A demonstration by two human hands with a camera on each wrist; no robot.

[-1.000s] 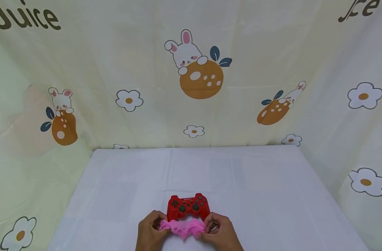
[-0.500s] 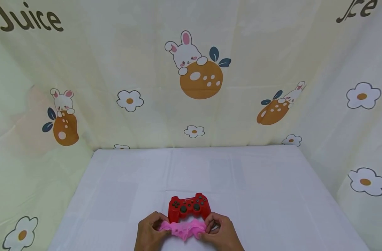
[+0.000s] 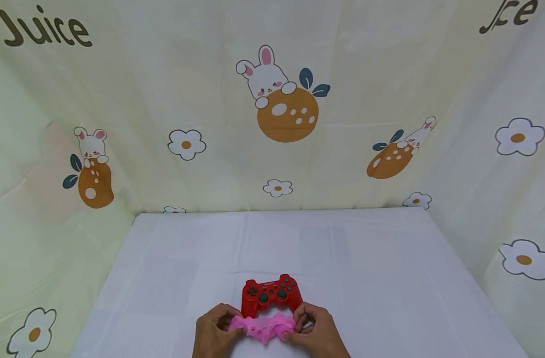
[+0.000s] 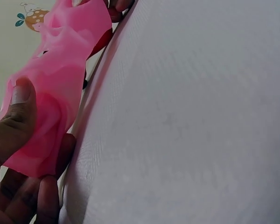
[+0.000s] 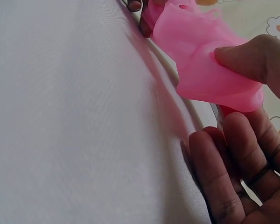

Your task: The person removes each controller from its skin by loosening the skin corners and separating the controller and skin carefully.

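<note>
Holding the pink cover (image 3: 264,329) by its 2 ends, at the lower middle of the head view, seems to be the current step. The left hand (image 3: 215,330) pinches 1 end and the right hand (image 3: 318,330) pinches the other. Just beyond lies the red controller (image 3: 272,292), face up; whether it touches the cover is unclear. The next move probably calls for an even pull from both sides. The desk (image 3: 371,268) runs wide to left and right; its far edge meets the curtain (image 3: 219,89) mid-frame.
</note>
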